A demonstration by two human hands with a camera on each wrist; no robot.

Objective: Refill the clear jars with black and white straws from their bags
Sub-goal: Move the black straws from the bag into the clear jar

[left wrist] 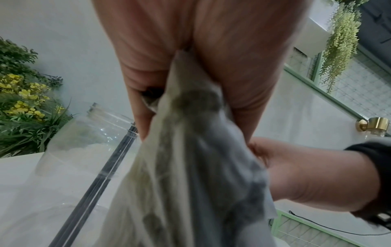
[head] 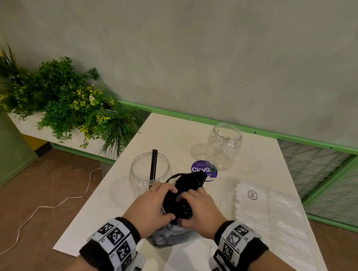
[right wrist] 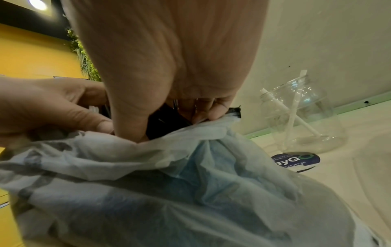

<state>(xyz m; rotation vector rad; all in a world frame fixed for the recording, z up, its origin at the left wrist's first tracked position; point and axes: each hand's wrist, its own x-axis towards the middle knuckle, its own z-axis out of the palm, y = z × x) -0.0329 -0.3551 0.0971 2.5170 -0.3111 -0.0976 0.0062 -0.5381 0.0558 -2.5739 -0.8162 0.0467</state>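
Note:
A thin grey plastic bag [head: 169, 236] of black straws [head: 185, 189] stands on the white table [head: 107, 203] in front of me. My left hand [head: 155, 207] grips the bag's left side and the straw bundle. My right hand [head: 198, 209] pinches the bag's rim and the straws on the right. A clear jar [head: 148, 170] with two black straws [head: 153, 165] stands just beyond my left hand. A second clear jar [head: 224, 145] farther right holds a few white straws [right wrist: 296, 108]. A clear bag of white straws [head: 258, 210] lies flat at the right.
A round purple sticker [head: 204, 169] sits on the table between the jars. Green plants [head: 68, 103] in a white planter stand at the back left. A green rail [head: 256, 131] and a wire mesh panel [head: 331, 179] border the table's right side. A white cable [head: 53, 206] lies on the floor.

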